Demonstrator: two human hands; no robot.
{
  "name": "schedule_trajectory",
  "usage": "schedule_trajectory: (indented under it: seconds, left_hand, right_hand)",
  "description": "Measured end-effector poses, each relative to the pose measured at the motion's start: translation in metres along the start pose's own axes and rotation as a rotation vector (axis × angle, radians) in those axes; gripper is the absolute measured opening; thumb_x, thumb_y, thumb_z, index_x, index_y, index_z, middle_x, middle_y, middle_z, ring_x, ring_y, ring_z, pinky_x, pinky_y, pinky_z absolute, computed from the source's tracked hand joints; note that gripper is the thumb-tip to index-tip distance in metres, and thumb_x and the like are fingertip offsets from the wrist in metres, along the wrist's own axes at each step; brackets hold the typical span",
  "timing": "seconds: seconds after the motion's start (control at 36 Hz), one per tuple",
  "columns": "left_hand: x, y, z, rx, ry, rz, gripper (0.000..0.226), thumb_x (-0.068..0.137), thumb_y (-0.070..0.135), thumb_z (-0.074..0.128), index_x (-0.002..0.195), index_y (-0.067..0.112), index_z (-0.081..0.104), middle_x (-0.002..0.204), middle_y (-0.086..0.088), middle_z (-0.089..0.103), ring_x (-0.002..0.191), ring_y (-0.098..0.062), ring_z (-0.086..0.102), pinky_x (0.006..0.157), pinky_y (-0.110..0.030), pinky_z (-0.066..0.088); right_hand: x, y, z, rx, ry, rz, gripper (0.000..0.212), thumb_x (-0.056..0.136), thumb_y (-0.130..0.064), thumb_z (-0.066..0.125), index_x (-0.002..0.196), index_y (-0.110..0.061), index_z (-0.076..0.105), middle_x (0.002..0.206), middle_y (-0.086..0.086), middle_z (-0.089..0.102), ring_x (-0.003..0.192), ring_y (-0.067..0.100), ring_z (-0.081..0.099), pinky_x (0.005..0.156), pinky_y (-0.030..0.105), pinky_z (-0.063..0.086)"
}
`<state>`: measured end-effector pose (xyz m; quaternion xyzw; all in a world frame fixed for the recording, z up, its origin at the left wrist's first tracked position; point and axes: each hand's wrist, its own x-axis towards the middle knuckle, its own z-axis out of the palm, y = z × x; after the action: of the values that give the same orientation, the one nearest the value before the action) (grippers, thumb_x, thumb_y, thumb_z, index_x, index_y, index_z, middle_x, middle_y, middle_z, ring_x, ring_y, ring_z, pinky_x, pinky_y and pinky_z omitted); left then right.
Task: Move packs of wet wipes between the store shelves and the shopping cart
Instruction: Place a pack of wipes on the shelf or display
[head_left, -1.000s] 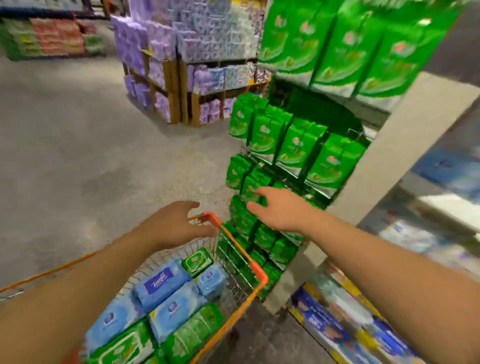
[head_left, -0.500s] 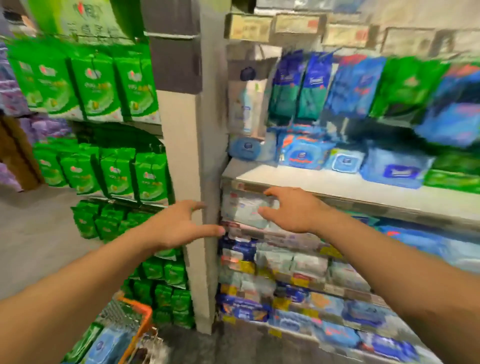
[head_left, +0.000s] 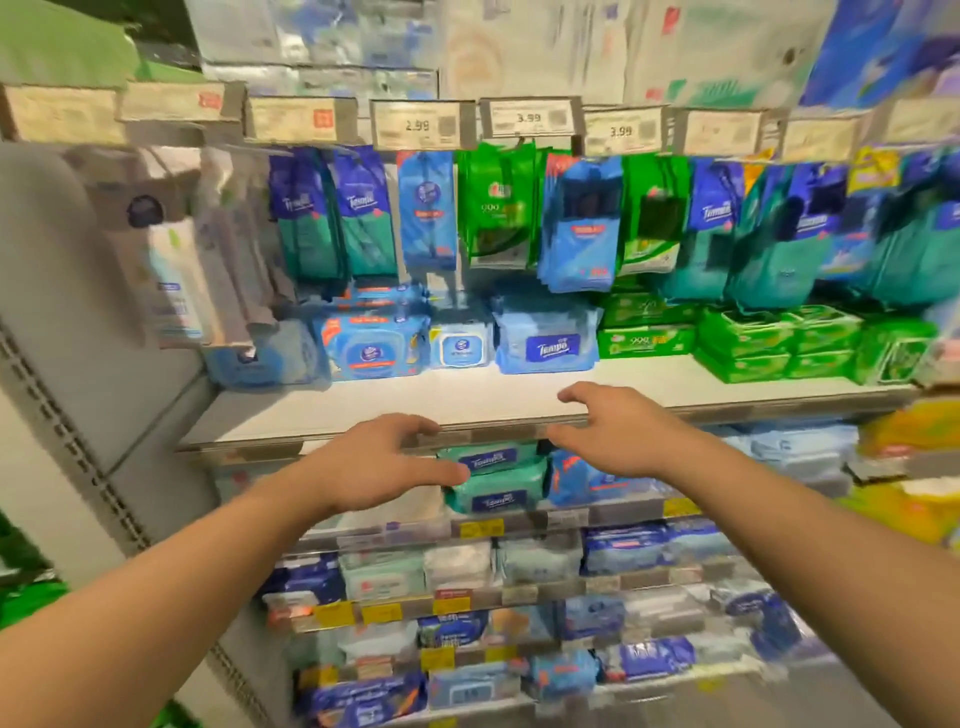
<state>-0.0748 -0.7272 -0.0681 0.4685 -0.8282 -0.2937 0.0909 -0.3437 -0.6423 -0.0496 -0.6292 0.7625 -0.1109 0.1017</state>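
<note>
Before the wet-wipes bay, both hands are raised and hold nothing; the left hand has its fingers loosely spread with the thumb pointing right, and the right hand is likewise spread, fingers lightly bent, level with the front lip of the white shelf. By the look of it, the step in hand is the reach toward the shelves, a pack not yet chosen or touched; the shopping cart is out of view. Between the two hands, on the tier just below the white shelf, lie two stacked teal packs with dark blue labels, soft film wrappers that are slightly puffed; these seem the nearest candidates, though which pack is meant cannot be told. Farther back on the white shelf sit a pale blue pack with a dark label, a blue pack with an orange band, and low stacks of green packs; hanging sachets fill the row above, under the price tags. The next move likely calls for the fingers to close across a pack's width, since the film should yield and slip under a light pinch; much of the frame is blurred.
</note>
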Motion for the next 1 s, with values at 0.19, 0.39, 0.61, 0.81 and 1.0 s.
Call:
schedule_trajectory:
  seconds: [0.19, 0.39, 0.61, 0.81, 1.0]
  left_hand:
    - [0.057, 0.033, 0.004, 0.003, -0.039, 0.087, 0.104, 0.047, 0.089, 0.060, 0.136, 0.035, 0.057, 0.141, 0.008, 0.058, 0.127, -0.012, 0.055, 0.108, -0.033, 0.043]
    - [0.126, 0.052, -0.005, -0.076, -0.026, 0.180, 0.087, 0.056, 0.085, 0.067, 0.129, 0.040, 0.059, 0.137, 0.018, 0.056, 0.127, -0.007, 0.054, 0.107, -0.035, 0.043]
    - [0.185, 0.067, -0.024, -0.390, 0.117, 0.372, 0.064, 0.073, 0.064, 0.079, 0.129, 0.041, 0.060, 0.129, 0.024, 0.061, 0.119, 0.000, 0.059, 0.096, -0.028, 0.051]
    - [0.220, 0.101, -0.016, -0.722, 0.312, 0.456, 0.099, 0.058, 0.067, 0.072, 0.145, 0.025, 0.051, 0.143, 0.013, 0.056, 0.130, 0.001, 0.053, 0.105, -0.023, 0.047]
    - [0.243, 0.142, 0.002, -0.888, 0.382, 0.425, 0.071, 0.067, 0.068, 0.078, 0.130, 0.051, 0.049, 0.139, 0.019, 0.054, 0.126, 0.009, 0.054, 0.112, -0.036, 0.043]
  right_hand:
    - [0.021, 0.043, -0.009, 0.033, 0.069, 0.078, 0.063, 0.095, -0.052, 0.059, 0.149, -0.021, 0.045, 0.150, 0.003, 0.052, 0.136, 0.023, 0.049, 0.108, 0.031, 0.039]
    - [0.053, 0.068, -0.017, 0.088, 0.146, 0.125, 0.060, 0.094, -0.051, 0.061, 0.146, -0.023, 0.049, 0.144, 0.001, 0.058, 0.132, 0.019, 0.053, 0.108, 0.032, 0.042]
    - [0.101, 0.068, -0.045, 0.503, 0.553, 0.041, 0.030, 0.094, -0.026, 0.068, 0.124, -0.024, 0.062, 0.118, -0.011, 0.067, 0.113, 0.007, 0.063, 0.107, 0.033, 0.047]
    - [0.145, 0.061, -0.067, 0.814, 0.702, -0.103, 0.045, 0.097, -0.016, 0.065, 0.139, -0.022, 0.048, 0.136, -0.001, 0.058, 0.125, 0.006, 0.057, 0.103, 0.022, 0.045]
    - [0.183, 0.058, -0.062, 1.196, 0.497, -0.191, 0.046, 0.089, -0.028, 0.066, 0.130, -0.010, 0.057, 0.122, 0.000, 0.072, 0.108, 0.009, 0.069, 0.088, 0.025, 0.055]
